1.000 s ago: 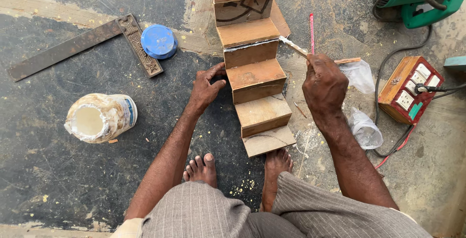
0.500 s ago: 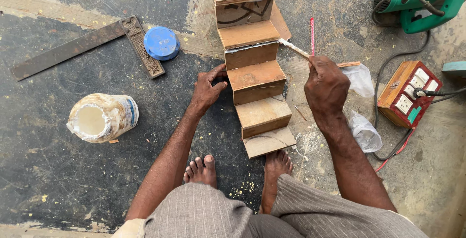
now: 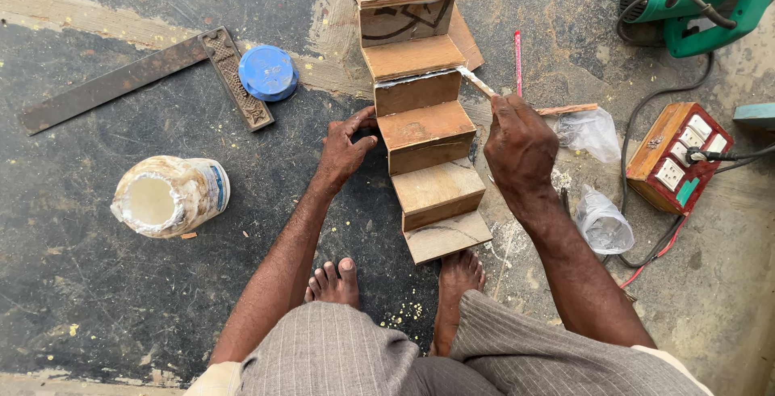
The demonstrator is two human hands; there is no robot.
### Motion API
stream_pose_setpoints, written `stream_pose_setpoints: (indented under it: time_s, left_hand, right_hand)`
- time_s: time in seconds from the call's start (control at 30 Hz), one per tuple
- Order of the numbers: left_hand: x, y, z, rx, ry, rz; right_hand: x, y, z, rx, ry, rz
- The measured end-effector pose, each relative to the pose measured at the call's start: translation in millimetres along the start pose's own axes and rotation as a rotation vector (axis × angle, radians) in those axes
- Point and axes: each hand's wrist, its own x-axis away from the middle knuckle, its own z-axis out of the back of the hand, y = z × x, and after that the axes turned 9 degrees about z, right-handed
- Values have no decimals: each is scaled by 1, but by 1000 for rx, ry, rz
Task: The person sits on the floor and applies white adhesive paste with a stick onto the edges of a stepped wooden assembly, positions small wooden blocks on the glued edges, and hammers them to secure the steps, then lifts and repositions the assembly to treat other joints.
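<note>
While the top edge of the head view cuts off the wooden staircase model [image 3: 420,113], five treads can be counted, running from the top of the picture down to the person's feet. Right hand [image 3: 521,142] is clenched around a thin stick [image 3: 478,83], white-smeared tip touching the glue line at the second step's riser. Left hand [image 3: 343,150] is open, fingers braced against the staircase's left side. One glue jar [image 3: 171,196] lies on its side well to the left, mouth toward us, its contents hard to make out. One blue lid [image 3: 268,72] rests just beside one metal square [image 3: 145,77]. Two crumpled plastic bags [image 3: 601,220] sit to the right, near one red socket box [image 3: 676,158]. One green power tool [image 3: 698,4] is cropped at the corner.
</note>
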Motion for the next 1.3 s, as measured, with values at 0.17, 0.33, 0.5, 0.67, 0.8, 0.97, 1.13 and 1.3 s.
stream_pose_setpoints:
  time_s: [0.17, 0.33, 0.5, 0.67, 0.8, 0.97, 1.13, 1.3]
  left_hand:
    - [-9, -12, -5, 177, 20, -226]
    - [-15, 9, 2, 224, 11, -291]
    - [-1, 23, 4, 59, 118, -88]
    - [25, 5, -8, 109, 377, -163]
    - [49, -12, -12, 240, 383, -159]
    - [69, -21, -14, 216, 385, -213]
    - [61, -29, -29, 293, 279, -155]
    - [61, -44, -42, 150, 424, -354]
  right_hand:
    - [23, 25, -20, -15, -18, -31]
    - [27, 59, -13, 3, -53, -282]
    - [17, 52, 26, -379, -27, -658]
    - [-58, -11, 68, -940, -233, -531]
    - [-116, -98, 93, -724, -685, -289]
    - [-139, -206, 55, -1015, -850, -102]
    - [-130, -266, -3, -891, -806, -91]
    - [-117, -286, -50, -1281, -872, -315]
